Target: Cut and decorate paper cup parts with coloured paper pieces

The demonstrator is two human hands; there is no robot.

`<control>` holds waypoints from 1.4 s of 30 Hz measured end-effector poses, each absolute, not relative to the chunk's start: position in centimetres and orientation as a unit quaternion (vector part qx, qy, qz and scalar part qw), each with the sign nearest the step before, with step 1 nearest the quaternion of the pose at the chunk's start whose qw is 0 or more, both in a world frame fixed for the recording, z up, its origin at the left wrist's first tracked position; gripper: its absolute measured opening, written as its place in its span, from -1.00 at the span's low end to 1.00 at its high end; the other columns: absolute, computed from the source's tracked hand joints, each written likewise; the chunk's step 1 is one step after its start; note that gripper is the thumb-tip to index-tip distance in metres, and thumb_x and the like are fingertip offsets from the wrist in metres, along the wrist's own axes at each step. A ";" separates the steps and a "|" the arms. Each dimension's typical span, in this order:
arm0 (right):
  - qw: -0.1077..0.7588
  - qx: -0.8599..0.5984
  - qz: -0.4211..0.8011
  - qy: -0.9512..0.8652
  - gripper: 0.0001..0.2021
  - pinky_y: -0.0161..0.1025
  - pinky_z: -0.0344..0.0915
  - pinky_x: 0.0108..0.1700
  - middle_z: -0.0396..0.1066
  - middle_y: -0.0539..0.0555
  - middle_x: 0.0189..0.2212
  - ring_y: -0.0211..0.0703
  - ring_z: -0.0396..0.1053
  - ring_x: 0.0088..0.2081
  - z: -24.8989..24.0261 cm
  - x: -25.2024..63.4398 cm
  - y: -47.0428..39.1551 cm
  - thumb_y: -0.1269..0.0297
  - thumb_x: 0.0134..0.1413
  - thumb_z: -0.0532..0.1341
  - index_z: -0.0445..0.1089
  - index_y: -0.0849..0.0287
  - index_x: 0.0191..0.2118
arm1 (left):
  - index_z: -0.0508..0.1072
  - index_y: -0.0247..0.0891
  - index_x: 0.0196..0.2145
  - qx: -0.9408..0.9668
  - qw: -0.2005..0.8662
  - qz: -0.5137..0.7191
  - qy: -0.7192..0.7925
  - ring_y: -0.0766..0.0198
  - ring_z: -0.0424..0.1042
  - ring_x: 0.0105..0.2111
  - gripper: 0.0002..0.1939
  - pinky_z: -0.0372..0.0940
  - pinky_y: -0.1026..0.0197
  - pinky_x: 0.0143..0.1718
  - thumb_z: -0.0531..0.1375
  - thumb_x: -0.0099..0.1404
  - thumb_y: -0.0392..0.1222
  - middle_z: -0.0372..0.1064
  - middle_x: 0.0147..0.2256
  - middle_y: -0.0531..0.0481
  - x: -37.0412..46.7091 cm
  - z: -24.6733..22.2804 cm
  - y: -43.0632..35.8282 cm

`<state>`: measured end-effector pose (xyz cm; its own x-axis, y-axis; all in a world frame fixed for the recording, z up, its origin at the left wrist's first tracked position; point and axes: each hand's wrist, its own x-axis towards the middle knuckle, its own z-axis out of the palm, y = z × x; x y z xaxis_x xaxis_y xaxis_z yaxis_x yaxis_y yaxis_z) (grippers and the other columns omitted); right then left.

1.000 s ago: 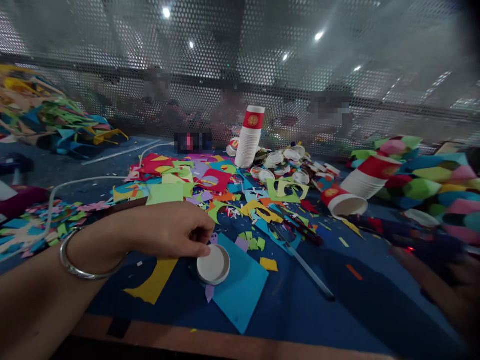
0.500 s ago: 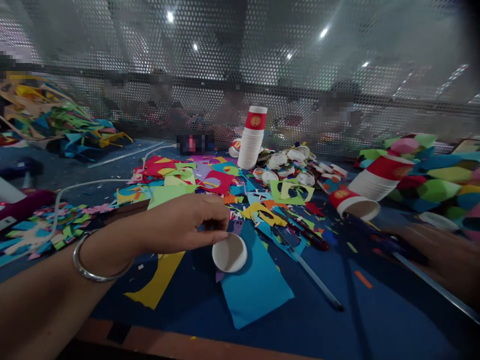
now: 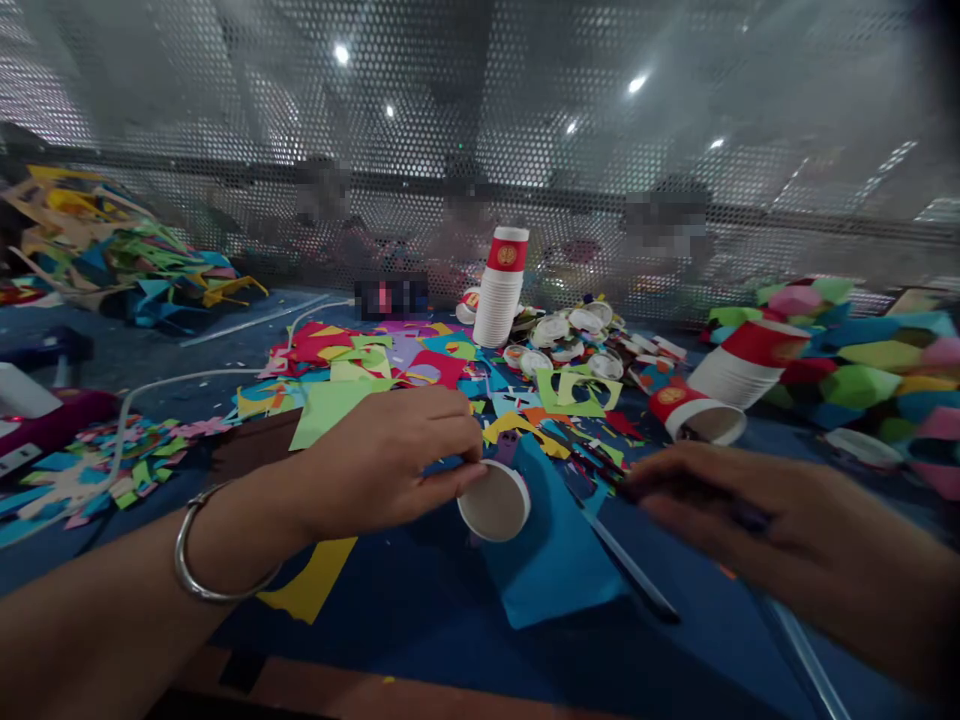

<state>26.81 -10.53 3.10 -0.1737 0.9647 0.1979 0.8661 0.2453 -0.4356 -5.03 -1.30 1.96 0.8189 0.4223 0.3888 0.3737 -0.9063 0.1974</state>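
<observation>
A small white paper cup bottom (image 3: 494, 502) is pinched by its rim between the thumb and fingers of my left hand (image 3: 420, 455), over a blue paper sheet (image 3: 551, 560). A silver bracelet circles that wrist. My right hand (image 3: 757, 520), blurred, is closed around a dark tool whose tip points left toward the scraps; its exact shape is hard to make out. Just behind the white piece is a small purple paper figure (image 3: 508, 446). On the blue sheet's right edge lies a clear stick with a dark end (image 3: 637, 572).
A tall stack of cups (image 3: 499, 300) stands at the back, beside a heap of white rings (image 3: 581, 335). Tipped red and white cups (image 3: 739, 365) lie at right. Colored scraps (image 3: 360, 355), a cable (image 3: 180, 375) and a yellow scrap (image 3: 319, 585) cover the left side.
My right hand has moved left and inward with the dark tool. My left hand has shifted slightly right with the white piece, which is now tilted and raised. The blue sheet sits further right.
</observation>
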 end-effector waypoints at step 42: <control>0.030 -0.612 0.024 -0.790 -0.80 -0.02 0.32 -0.23 0.50 0.15 -0.22 0.11 0.48 -0.22 -0.4 27.8 -3.1 0.12 0.21 0.15 0.41 0.12 -0.21 | 0.45 -0.28 -0.16 0.615 0.609 0.305 0.398 0.31 0.41 -0.28 -0.67 0.29 0.28 -0.31 0.34 0.27 0.01 0.46 -0.19 -0.06 -3.4 -1.1 1.8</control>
